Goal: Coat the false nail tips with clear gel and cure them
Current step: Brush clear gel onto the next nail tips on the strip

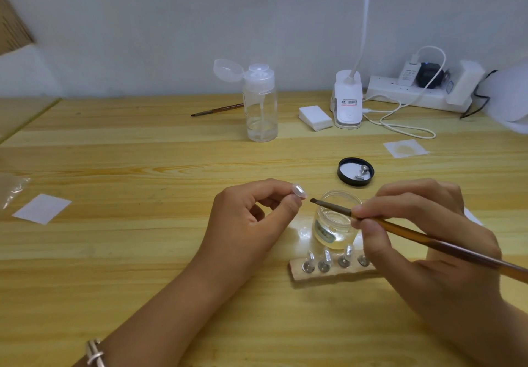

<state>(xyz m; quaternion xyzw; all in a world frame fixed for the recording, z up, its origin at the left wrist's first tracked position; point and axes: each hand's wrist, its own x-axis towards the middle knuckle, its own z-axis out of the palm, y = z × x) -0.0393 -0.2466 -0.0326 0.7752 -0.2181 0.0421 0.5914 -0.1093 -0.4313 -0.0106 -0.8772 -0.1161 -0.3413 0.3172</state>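
My left hand (251, 218) pinches a glossy clear false nail tip (299, 190) between thumb and forefinger, raised above the table. My right hand (423, 241) grips a brown-handled gel brush (400, 231), whose bristles sit just right of the tip, a small gap apart. Under the brush stands an open glass jar of clear gel (335, 224). In front of the jar lies a wooden holder strip (331, 272) carrying several small metal stands with nail tips; its right end is hidden by my right hand.
The jar's black lid (355, 172) lies behind the jar. A clear pump bottle (260, 104) with its cap flipped open, a second brush (217, 109), a stack of white pads (315, 117), a white clip lamp (348, 101) and a power strip (414, 95) stand at the back. Loose wipes lie left (42, 209) and right (405, 148).
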